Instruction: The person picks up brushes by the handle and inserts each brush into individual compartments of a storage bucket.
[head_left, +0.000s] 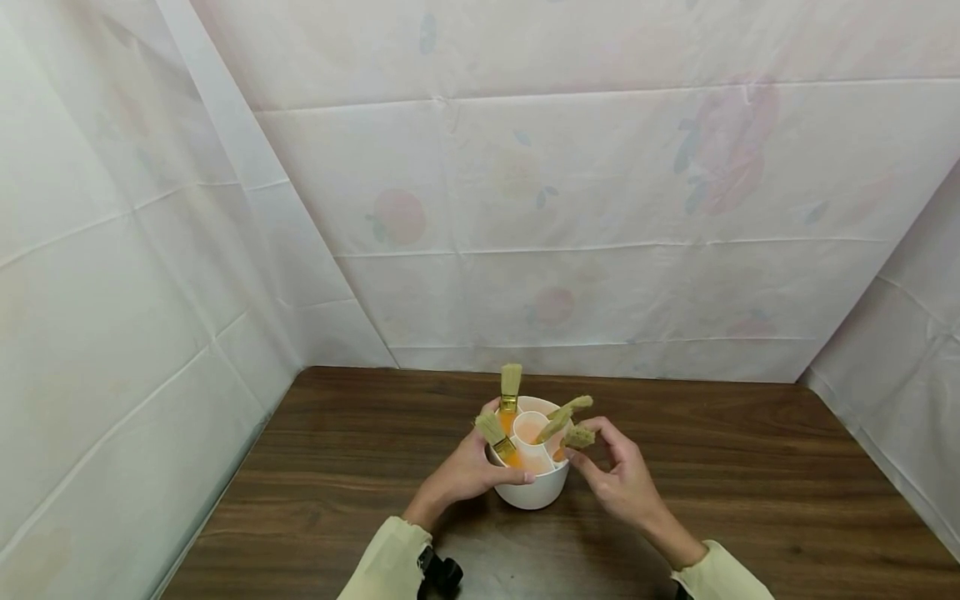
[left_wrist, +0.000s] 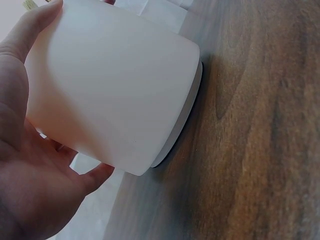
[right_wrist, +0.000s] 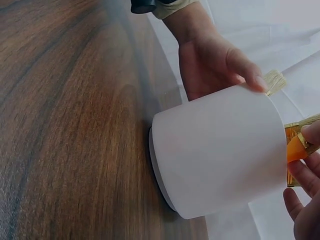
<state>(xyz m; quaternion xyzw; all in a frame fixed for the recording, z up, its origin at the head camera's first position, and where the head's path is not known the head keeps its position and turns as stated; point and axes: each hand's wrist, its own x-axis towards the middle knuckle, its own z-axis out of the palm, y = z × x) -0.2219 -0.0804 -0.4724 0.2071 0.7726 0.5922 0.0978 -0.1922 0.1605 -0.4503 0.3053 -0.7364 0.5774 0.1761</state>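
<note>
A white round holder (head_left: pixel 532 494) with inner compartments stands on the table. My left hand (head_left: pixel 468 467) grips it from the left, thumb along the front rim and fingers around the far side; its smooth wall (left_wrist: pixel 115 85) fills much of the left wrist view. On the holder's left side, two paintbrushes lean bristles up, one at the back (head_left: pixel 511 382) and one in front (head_left: pixel 492 431). At the right rim my right hand (head_left: pixel 622 483) pinches a paintbrush (head_left: pixel 579 437) near its orange handle (right_wrist: pixel 297 149), the lower end inside the holder. More pale bristles (head_left: pixel 555 423) stick up beside it.
Dark wood-grain table (head_left: pixel 337 467) surrounds the holder. White fruit-printed sheets hang behind it (head_left: pixel 480 183) and at the left (head_left: pixel 135 333) and right sides. A black strap device (head_left: pixel 441 573) sits on the left wrist.
</note>
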